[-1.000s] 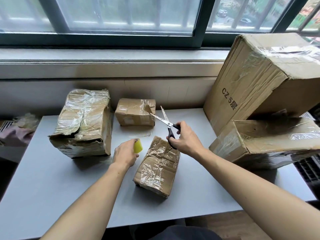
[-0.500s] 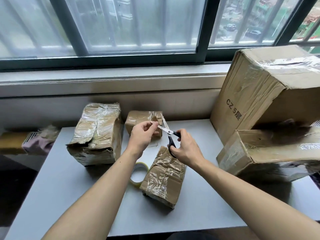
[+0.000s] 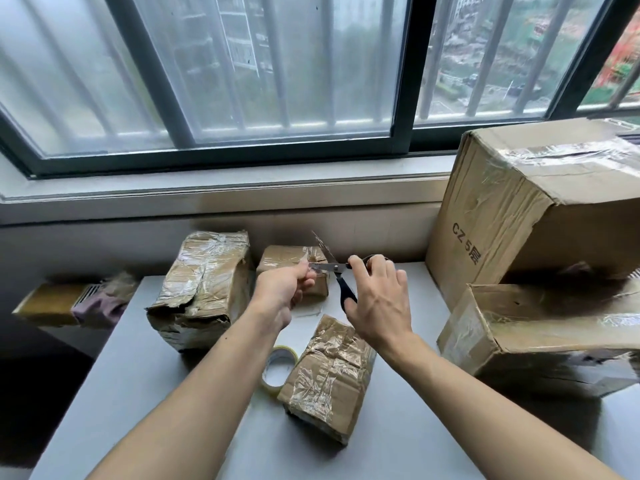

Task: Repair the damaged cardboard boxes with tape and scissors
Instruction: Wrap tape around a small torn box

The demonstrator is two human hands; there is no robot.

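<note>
My right hand (image 3: 379,303) grips the black-handled scissors (image 3: 346,294) above the table, with the blades spread. One blade points up and the other points left. My left hand (image 3: 282,289) has curled fingers and pinches the tip of the left-pointing blade (image 3: 320,266). Whether a bit of clear tape sits between its fingers, I cannot tell. The roll of clear tape (image 3: 277,370) lies flat on the table under my left forearm. It touches a small taped cardboard box (image 3: 329,375).
A crumpled taped box (image 3: 204,289) stands at the left and a small box (image 3: 287,259) behind my hands by the wall. At the right a large box (image 3: 519,209) leans on a lower box (image 3: 519,334). The grey table (image 3: 138,393) ends at the left.
My left hand set the tape roll down beside the small box and rose to the scissor blade. My right hand stayed over the table with the scissors. The view tilted up.
</note>
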